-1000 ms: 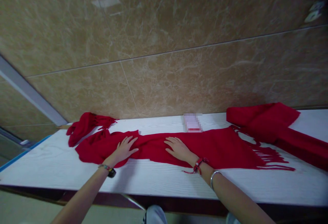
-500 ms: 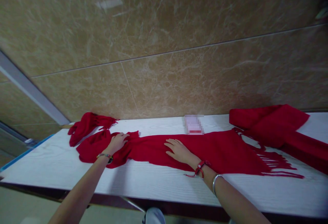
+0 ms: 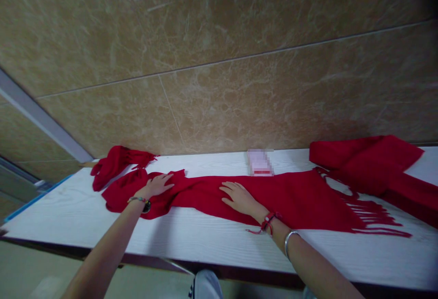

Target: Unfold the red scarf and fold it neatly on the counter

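A red fringed scarf (image 3: 294,201) lies lengthwise on the white table, smooth at the right and bunched at the left. My left hand (image 3: 156,186) rests palm down on the bunched part, fingers stretched out. Flat on the scarf's middle lies my right hand (image 3: 239,197), its fingers extended and slightly apart. The fringe spreads out at the scarf's right end. Cloth under both palms is hidden.
Behind the left end is a crumpled red fringed cloth (image 3: 114,164). A folded red cloth (image 3: 366,160) lies at the right. A small pale, blurred packet (image 3: 259,161) sits near the tiled wall (image 3: 239,103). The white table (image 3: 201,242) has its front edge near me.
The view has shifted slightly. My left hand's fingers have stretched out a little more over the bunched cloth; my right hand stays in place on the scarf.
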The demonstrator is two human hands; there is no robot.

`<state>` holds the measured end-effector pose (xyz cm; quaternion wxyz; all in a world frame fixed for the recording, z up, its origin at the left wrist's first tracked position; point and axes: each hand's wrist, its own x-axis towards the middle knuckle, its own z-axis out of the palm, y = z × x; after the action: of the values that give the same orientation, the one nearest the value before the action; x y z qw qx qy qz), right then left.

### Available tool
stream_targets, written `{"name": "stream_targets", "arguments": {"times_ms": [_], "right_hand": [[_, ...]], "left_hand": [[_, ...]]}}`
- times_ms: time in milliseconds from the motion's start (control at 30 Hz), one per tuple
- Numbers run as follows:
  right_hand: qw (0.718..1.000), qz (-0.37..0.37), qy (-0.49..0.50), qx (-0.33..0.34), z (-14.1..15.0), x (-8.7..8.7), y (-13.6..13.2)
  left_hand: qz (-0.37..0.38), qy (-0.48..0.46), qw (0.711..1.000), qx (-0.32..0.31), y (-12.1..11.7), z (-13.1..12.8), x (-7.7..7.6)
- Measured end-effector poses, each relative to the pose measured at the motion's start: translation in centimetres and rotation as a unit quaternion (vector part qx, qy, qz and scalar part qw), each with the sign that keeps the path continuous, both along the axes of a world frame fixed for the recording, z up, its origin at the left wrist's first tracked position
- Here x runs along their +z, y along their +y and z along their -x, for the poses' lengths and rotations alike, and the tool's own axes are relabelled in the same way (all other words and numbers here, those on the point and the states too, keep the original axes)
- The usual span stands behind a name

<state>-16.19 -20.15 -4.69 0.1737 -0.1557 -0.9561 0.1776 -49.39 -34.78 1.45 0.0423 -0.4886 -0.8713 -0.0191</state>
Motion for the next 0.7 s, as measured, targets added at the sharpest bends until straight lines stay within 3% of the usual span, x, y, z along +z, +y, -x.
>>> {"name": "stream_targets", "arguments": {"times_ms": [100, 167, 233, 300, 367, 433, 533, 700], "right_hand": [[1.000, -0.004, 0.001, 0.000, 0.0, 0.0, 0.0], [1.000, -0.007, 0.001, 0.000, 0.0, 0.0, -0.1], [1.000, -0.009, 0.002, -0.001, 0.0, 0.0, -0.1], [1.000, -0.009, 0.006, -0.001, 0.0, 0.1, -0.2], [1.000, -0.007, 0.014, 0.004, 0.0, 0.3, -0.2], [1.000, -0.002, 0.024, 0.013, -0.1, 0.5, 0.0], [0.999, 0.005, 0.032, 0.014, -0.5, 0.8, 0.4], [1.000, 0.001, 0.030, 0.002, -1.5, 0.9, 1.1]], "left_hand": [[0.036, 0.008, 0.999, 0.010, -0.2, -1.3, -1.8], [0.027, 0.041, 0.999, 0.016, 0.1, -2.7, -1.8], [-0.001, 0.062, 0.998, -0.017, 0.8, -4.8, -1.2], [-0.028, 0.008, 0.993, -0.118, 1.8, -7.5, -0.7], [-0.024, -0.090, 0.957, -0.275, 3.0, -10.2, -0.6], [-0.033, -0.145, 0.922, -0.358, 4.0, -12.5, -1.3], [-0.082, -0.166, 0.916, -0.355, 5.0, -14.3, -2.9], [-0.114, -0.143, 0.924, -0.336, 5.0, -14.3, -4.6]]}}
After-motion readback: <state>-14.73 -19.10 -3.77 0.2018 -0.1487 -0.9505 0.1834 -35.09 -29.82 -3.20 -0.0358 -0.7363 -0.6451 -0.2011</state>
